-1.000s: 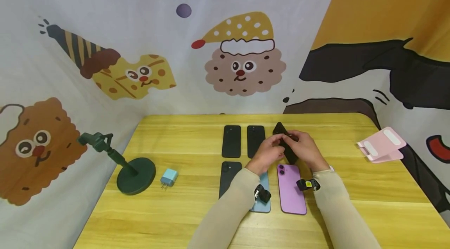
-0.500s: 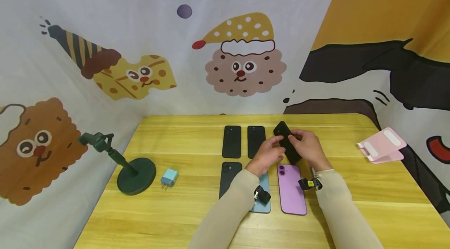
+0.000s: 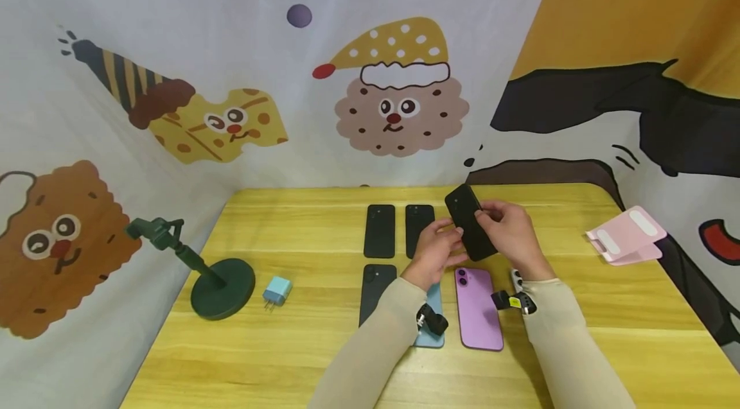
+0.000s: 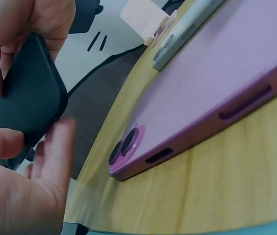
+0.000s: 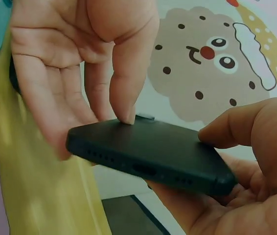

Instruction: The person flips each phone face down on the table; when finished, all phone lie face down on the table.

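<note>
A black phone [image 3: 471, 224] is held tilted above the table in the head view. My right hand [image 3: 513, 234] grips its right edge, thumb on the face and fingers underneath. On the opposite side my left hand [image 3: 433, 251] pinches it, and the right wrist view has the left thumb pressing the face of the phone [image 5: 153, 152]. Just below lies a purple phone [image 3: 480, 316], camera end toward the hands. A blue phone [image 3: 430, 338] is partly covered by the left wrist. A silver-edged phone [image 4: 187, 32] lies beside the purple one, mostly hidden under the right wrist in the head view.
Two black phones [image 3: 379, 231] [image 3: 416, 224] lie at the back, with a dark phone [image 3: 377, 287] in front, partly under the left sleeve. A green stand [image 3: 222, 290] and light-blue charger plug [image 3: 279, 290] are left; a pink folding stand [image 3: 627, 235] is right.
The black phone has risen and turned, so more of its broad face shows. My right hand moved slightly right and up with it, uncovering part of the silver-edged phone; the left hand shifted slightly left.
</note>
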Tool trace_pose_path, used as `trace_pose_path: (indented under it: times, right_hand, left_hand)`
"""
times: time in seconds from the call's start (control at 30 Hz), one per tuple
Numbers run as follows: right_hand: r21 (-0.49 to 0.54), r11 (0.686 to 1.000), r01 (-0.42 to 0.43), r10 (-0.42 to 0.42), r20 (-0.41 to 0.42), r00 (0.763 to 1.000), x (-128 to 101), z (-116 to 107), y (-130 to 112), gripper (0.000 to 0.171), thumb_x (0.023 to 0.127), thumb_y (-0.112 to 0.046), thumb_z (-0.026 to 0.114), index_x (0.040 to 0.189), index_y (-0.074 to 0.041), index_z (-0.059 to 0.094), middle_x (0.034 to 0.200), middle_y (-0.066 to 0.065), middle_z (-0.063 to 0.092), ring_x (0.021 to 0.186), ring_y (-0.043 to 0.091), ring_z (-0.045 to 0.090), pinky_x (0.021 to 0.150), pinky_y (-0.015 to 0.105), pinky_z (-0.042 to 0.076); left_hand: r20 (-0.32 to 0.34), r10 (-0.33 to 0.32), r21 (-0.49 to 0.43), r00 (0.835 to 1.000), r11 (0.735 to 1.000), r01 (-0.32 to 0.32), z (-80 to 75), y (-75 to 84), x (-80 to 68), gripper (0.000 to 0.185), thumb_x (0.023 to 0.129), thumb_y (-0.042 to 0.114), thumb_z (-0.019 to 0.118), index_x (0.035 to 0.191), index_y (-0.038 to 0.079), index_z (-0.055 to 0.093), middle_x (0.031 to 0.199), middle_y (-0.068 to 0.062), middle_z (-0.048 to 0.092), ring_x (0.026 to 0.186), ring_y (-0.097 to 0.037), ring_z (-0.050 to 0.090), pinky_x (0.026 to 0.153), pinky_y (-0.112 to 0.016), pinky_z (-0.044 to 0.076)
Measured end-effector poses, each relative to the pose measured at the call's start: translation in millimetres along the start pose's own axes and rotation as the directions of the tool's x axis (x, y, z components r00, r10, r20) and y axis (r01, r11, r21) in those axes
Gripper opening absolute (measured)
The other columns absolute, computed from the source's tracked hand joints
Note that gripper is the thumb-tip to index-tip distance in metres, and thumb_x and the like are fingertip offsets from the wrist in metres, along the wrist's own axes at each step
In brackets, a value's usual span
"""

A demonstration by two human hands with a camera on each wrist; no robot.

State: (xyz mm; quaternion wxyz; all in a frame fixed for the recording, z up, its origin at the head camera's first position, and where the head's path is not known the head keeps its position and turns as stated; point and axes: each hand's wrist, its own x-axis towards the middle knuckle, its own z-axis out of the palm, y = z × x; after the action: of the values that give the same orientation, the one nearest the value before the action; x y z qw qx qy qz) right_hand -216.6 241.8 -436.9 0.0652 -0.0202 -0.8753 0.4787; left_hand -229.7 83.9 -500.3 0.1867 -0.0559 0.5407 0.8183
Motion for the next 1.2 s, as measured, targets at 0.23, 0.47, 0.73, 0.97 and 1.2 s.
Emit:
trace_pose_path:
  times: [0.23,0.47,0.73,0.97,1.2]
  right_hand:
    - [-0.002,1.000,-0.006,0.006,-0.002,1.000,-0.9,-4.5,-1.7,0.039,0.108,-0.022,0.060,0.135,0.005,0.067,0.119,0.028,0.073,0.098,0.031,0.072,0.071,0.018,0.058]
    - [0.032,0.999,-0.019,0.018,0.033,0.999,1.1,-10.9,7.0,0.040,0.108,-0.018,0.059,0.141,0.004,0.064,0.122,0.029,0.071,0.090,0.016,0.069,0.067,0.023,0.061]
    - [-0.010,0.997,-0.076,0.076,0.076,0.994,8.6,-6.4,28.6,0.043,0.107,-0.008,0.055,0.148,0.005,0.057,0.130,0.032,0.068,0.105,0.035,0.072,0.076,0.037,0.066]
    - [-0.008,0.995,-0.095,0.095,0.089,0.991,18.7,4.4,50.6,0.041,0.105,-0.006,0.060,0.143,0.008,0.061,0.127,0.033,0.069,0.098,0.030,0.077,0.072,0.026,0.065]
    - [-0.059,0.993,-0.100,0.104,0.076,0.992,22.6,9.9,57.6,0.038,0.102,-0.008,0.065,0.138,0.006,0.066,0.125,0.032,0.072,0.092,0.027,0.077,0.068,0.024,0.063]
  left_hand:
    - [-0.034,0.015,0.034,0.999,0.999,-0.014,1.1,7.8,-1.6,0.029,0.098,0.011,0.073,0.127,0.015,0.070,0.105,-0.009,0.076,0.086,-0.020,0.074,0.081,-0.047,0.066]
    - [-0.009,0.077,0.124,0.997,0.989,-0.075,-6.3,14.9,-3.3,0.036,0.100,0.006,0.065,0.136,0.012,0.069,0.116,-0.005,0.069,0.096,-0.020,0.068,0.088,-0.048,0.065]
    - [0.013,0.100,0.209,0.995,0.973,-0.101,-9.2,19.7,0.7,0.036,0.105,0.008,0.060,0.140,0.007,0.068,0.122,-0.007,0.073,0.108,-0.024,0.073,0.089,-0.045,0.065]
    - [-0.006,0.076,0.336,0.997,0.939,-0.069,-10.2,16.5,0.7,0.039,0.107,0.011,0.060,0.145,0.005,0.064,0.141,-0.014,0.066,0.127,-0.027,0.066,0.103,-0.046,0.059]
    - [0.028,0.094,0.513,0.995,0.853,-0.095,-8.3,15.4,-0.9,0.047,0.107,0.014,0.060,0.153,0.004,0.055,0.154,-0.016,0.057,0.146,-0.028,0.052,0.118,-0.044,0.047]
